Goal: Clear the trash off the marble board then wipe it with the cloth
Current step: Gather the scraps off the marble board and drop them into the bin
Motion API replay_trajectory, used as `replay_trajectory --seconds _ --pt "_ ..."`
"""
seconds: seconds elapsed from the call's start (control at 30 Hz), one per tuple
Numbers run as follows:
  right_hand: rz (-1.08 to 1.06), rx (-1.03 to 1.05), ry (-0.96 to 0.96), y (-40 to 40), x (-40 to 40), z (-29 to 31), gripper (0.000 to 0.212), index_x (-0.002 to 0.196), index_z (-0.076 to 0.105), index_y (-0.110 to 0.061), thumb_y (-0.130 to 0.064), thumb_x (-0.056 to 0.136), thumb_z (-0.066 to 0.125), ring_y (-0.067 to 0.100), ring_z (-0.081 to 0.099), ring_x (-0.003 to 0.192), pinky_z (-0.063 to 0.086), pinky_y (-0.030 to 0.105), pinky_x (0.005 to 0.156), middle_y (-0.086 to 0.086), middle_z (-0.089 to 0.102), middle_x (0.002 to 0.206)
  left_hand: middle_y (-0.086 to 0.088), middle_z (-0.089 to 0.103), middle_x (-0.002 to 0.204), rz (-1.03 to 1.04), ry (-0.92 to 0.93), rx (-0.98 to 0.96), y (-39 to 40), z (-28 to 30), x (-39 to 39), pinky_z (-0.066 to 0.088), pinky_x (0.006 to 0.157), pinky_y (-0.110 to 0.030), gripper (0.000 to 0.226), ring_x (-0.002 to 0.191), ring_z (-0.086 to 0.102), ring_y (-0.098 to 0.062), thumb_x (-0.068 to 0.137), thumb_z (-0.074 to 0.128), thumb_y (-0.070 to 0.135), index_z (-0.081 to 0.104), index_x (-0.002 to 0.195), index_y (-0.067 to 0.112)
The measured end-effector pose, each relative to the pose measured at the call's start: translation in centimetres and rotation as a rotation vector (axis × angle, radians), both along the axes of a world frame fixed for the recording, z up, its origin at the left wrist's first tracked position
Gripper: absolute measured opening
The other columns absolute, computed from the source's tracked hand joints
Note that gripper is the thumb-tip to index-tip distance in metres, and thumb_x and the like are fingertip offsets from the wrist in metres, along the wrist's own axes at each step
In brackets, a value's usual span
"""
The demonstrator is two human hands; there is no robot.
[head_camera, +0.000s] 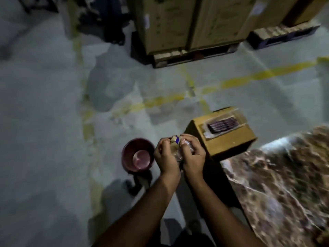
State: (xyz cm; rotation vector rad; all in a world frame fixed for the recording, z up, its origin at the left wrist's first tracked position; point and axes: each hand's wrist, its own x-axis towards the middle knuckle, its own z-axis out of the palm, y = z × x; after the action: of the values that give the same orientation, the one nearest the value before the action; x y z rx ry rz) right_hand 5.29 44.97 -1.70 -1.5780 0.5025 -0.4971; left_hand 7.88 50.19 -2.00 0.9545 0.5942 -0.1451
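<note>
Both my hands hold a crumpled bundle of trash [175,145], clear plastic and brown paper with a blue-and-white scrap on top. My left hand [166,155] grips its left side and my right hand [193,154] grips its right side. The bundle hangs just right of a dark red bucket [130,154] standing on the floor, whose inside looks bare. The brown-veined marble board [284,184] fills the lower right, blurred. No cloth is in view.
A cardboard box [229,139] with a clear tray of dark items on top stands between the hands and the marble board. Pallets stacked with large cartons [187,24] stand at the back. The grey floor carries yellow lines [160,102].
</note>
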Motion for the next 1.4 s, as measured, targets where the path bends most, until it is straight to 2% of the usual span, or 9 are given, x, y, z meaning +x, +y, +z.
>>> replay_trajectory --seconds 0.2,0.3,0.47,0.7,0.87,1.0,1.13,1.27,1.4 --pt "0.238 0.083 0.176 5.7 7.0 -8.4 0.012 0.087 0.073 -0.017 -0.021 0.082 0.064 0.017 0.068 0.095 0.054 0.028 0.087 0.009 0.069 0.1 -0.006 0.069 0.127 -0.031 0.309 0.089 6.8 -11.7 4.4 0.052 0.102 -0.05 0.098 0.114 0.068 -0.024 0.061 0.071 0.087 0.061 0.13 0.019" --pt "0.291 0.092 0.244 7.3 9.6 -15.5 0.026 0.089 0.075 -0.012 -0.032 0.08 0.063 0.022 0.067 0.097 0.054 0.034 0.091 0.01 0.068 0.1 -0.017 0.074 0.11 0.169 0.297 0.093 8.0 -17.0 6.4 0.057 0.091 -0.045 0.073 0.102 0.07 -0.034 0.067 0.08 0.068 0.073 0.107 0.007" --pt "0.337 0.101 0.322 8.9 13.5 -29.2 0.027 0.092 0.076 -0.018 -0.037 0.081 0.06 0.02 0.066 0.098 0.053 0.033 0.089 0.011 0.067 0.102 -0.022 0.069 0.115 0.3 0.398 -0.132 11.0 -29.1 10.7 0.049 0.096 -0.043 0.052 0.107 0.063 -0.038 0.092 0.055 0.048 0.068 0.115 0.003" --pt "0.477 0.044 0.421 9.7 18.9 -48.0 0.027 0.096 0.069 -0.032 -0.047 0.085 0.049 0.015 0.06 0.108 0.047 0.023 0.095 -0.002 0.064 0.108 -0.005 0.073 0.096 0.092 0.247 0.48 15.0 -47.1 15.4 0.054 0.087 -0.041 0.021 0.093 0.067 -0.021 0.078 0.064 0.048 0.071 0.086 0.03" --pt "0.647 -0.008 0.603 9.2 21.1 -59.2 0.03 0.116 0.064 -0.026 -0.038 0.098 0.043 0.023 0.059 0.114 0.049 0.045 0.102 0.013 0.059 0.124 -0.005 0.061 0.123 -0.263 0.234 0.683 16.2 -55.2 17.1 0.044 0.099 -0.034 0.063 0.114 0.059 -0.018 0.078 0.04 0.074 0.063 0.112 0.027" --pt "0.718 -0.174 0.647 8.3 21.5 -60.3 0.026 0.124 0.061 -0.016 -0.013 0.099 0.054 -0.007 0.05 0.107 0.038 0.003 0.091 0.007 0.054 0.131 -0.007 0.041 0.156 -0.449 0.324 0.663 17.4 -57.7 17.2 0.028 0.12 -0.047 0.082 0.143 0.038 -0.025 0.075 0.04 0.066 0.044 0.148 0.029" --pt "0.736 -0.263 0.623 7.3 21.6 -59.9 0.042 0.1 0.068 -0.026 0.012 0.084 0.062 0.016 0.066 0.111 0.051 0.028 0.103 -0.002 0.072 0.11 -0.009 0.024 0.166 -0.643 0.295 0.849 18.0 -56.8 16.8 0.021 0.118 -0.024 0.061 0.15 0.027 -0.026 0.095 0.056 0.015 0.038 0.153 0.02" --pt "0.73 -0.382 0.631 7.1 22.2 -58.7 0.04 0.093 0.074 -0.022 0.014 0.075 0.069 0.011 0.061 0.109 0.041 0.002 0.092 0.003 0.07 0.114 -0.013 0.042 0.157 -0.614 0.233 1.007 18.8 -57.0 15.9 0.018 0.105 -0.01 0.054 0.145 0.037 -0.026 0.088 0.056 -0.01 0.06 0.137 0.011" --pt "0.7 -0.423 0.643 7.4 22.6 -57.7 0.026 0.087 0.071 -0.01 0.01 0.073 0.078 0.005 0.06 0.084 0.044 0.001 0.071 0.005 0.066 0.105 -0.015 0.064 0.128 -0.559 0.189 1.131 19.3 -57.3 15.3 0.04 0.103 -0.026 0.034 0.12 0.059 -0.03 0.082 0.061 -0.01 0.074 0.109 0.006"
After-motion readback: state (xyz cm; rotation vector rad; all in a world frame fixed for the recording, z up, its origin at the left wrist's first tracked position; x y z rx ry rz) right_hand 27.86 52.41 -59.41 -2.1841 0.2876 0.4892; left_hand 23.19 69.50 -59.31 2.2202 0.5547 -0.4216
